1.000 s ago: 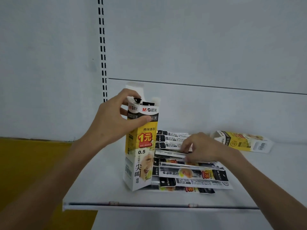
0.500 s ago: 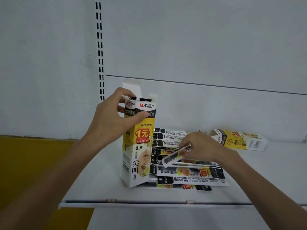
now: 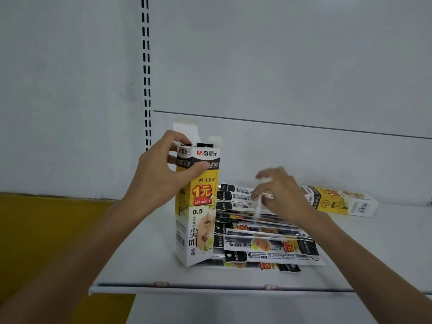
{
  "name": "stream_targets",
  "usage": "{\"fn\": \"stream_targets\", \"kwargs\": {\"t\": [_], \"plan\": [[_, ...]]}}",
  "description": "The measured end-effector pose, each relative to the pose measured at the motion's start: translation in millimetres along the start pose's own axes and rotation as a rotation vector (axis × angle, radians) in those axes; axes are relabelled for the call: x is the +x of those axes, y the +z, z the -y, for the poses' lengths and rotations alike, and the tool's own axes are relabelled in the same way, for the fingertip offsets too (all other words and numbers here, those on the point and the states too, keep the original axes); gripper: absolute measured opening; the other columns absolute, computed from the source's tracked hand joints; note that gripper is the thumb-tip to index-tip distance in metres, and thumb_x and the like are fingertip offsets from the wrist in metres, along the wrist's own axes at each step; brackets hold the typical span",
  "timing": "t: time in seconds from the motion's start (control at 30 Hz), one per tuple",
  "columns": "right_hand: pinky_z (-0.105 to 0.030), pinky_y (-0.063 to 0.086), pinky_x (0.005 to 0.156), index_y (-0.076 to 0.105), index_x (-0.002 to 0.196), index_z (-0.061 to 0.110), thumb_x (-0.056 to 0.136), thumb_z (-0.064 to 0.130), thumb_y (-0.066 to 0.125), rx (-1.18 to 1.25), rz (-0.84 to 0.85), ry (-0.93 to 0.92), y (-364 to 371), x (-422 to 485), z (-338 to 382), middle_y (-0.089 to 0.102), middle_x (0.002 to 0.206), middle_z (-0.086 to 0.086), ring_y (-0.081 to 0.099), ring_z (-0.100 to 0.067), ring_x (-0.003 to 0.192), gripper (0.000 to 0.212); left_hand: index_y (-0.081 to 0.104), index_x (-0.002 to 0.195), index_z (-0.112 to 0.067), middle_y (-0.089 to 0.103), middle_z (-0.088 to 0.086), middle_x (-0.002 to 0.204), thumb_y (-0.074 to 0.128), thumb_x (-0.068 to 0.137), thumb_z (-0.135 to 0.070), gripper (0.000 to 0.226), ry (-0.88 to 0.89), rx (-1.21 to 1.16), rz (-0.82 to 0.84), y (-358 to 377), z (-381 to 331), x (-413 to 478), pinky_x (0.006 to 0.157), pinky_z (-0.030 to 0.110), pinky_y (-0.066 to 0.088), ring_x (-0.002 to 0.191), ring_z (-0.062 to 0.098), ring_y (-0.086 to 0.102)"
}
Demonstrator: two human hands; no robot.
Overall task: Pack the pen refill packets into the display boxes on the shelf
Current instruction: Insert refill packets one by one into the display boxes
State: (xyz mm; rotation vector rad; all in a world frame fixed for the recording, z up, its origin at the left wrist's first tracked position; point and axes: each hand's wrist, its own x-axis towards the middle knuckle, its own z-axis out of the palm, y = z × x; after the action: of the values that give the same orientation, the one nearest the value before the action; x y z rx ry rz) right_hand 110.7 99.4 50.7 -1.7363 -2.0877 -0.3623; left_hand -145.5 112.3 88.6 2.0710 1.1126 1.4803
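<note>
— On the white shelf (image 3: 145, 265), what have you got?

— I see an upright display box (image 3: 197, 206), yellow, black and white, standing near the front edge with its top flaps open. My left hand (image 3: 161, 181) is clamped around its upper part, thumb across the front face, fingers curled over the left top flap. Something dark shows inside the opening, but I cannot tell what it is.

— And the refill packets?

— A loose pile of pen refill packets (image 3: 266, 244) lies flat on the shelf, just right of the box and touching its base, long sides running left to right, overlapping one another.

— Your right hand?

— My right hand (image 3: 282, 195) is above the back of the pile, blurred. A single packet (image 3: 258, 206) is pinched in its fingers, tilted steeply with one end down toward the pile. Index finger sticks out to the left.

— Anything else up there?

— A second display box (image 3: 341, 201) lies on its side at the back right, against the rear panel, barcode end pointing right. It is apart from the pile, partly behind my right wrist.
</note>
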Motion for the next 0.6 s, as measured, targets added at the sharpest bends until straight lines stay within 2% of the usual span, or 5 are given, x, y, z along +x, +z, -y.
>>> {"fn": "stream_targets", "kwargs": {"t": [0.1, 0.27, 0.4, 0.53, 0.6], "plan": [[-0.029, 0.029, 0.085, 0.077, 0.078, 0.026, 0.077, 0.0, 0.068, 0.068, -0.189, -0.03, -11, 6, -1, 0.051, 0.125, -0.006, 0.043, -0.021, 0.107, 0.028, 0.042, 0.094, -0.036, 0.047, -0.026, 0.089, 0.068, 0.065, -0.047, 0.04, -0.004, -0.003, -0.002, -1, 1, -2, 0.057, 0.015, 0.04, 0.08, -0.003, 0.052], [-0.026, 0.045, 0.062, 0.074, 0.092, 0.015, 0.09, -0.001, 0.046, 0.265, 0.171, 0.094, -20, 11, 2, 0.068, 0.111, -0.012, 0.057, -0.025, 0.063, 0.033, 0.043, 0.096, -0.034, 0.049, -0.02, 0.092, 0.067, 0.064, -0.049, 0.043, 0.006, -0.009, -0.001, 0, -1, -2, 0.058, 0.015, 0.041, 0.08, -0.002, 0.052], [-0.036, 0.046, 0.09, 0.068, 0.101, 0.016, 0.087, 0.027, 0.057, 0.194, 0.249, 0.161, -14, 5, 5, 0.063, 0.116, 0.0, 0.057, -0.018, 0.1, 0.021, 0.043, 0.101, -0.037, 0.052, -0.014, 0.096, 0.071, 0.067, -0.043, 0.044, 0.017, 0.004, 0.022, -3, -2, -1, 0.059, 0.016, 0.043, 0.081, -0.002, 0.053], [-0.029, 0.038, 0.073, 0.048, 0.112, 0.021, 0.087, 0.022, 0.06, -0.037, 0.312, 0.062, 0, 6, 7, 0.06, 0.114, -0.001, 0.051, -0.017, 0.092, 0.027, 0.033, 0.109, -0.046, 0.048, -0.016, 0.092, 0.063, 0.054, -0.056, 0.064, -0.01, 0.044, 0.08, -11, -10, 3, 0.057, 0.015, 0.042, 0.077, -0.001, 0.052], [-0.035, 0.046, 0.082, 0.034, 0.13, 0.027, 0.085, 0.013, 0.061, 0.043, 0.335, 0.075, 9, 8, 5, 0.06, 0.12, -0.004, 0.056, -0.023, 0.102, 0.054, 0.031, 0.11, -0.048, 0.046, -0.021, 0.089, 0.064, 0.051, -0.055, 0.068, -0.014, 0.046, 0.114, -14, -13, 3, 0.057, 0.014, 0.041, 0.077, 0.0, 0.053]]}}
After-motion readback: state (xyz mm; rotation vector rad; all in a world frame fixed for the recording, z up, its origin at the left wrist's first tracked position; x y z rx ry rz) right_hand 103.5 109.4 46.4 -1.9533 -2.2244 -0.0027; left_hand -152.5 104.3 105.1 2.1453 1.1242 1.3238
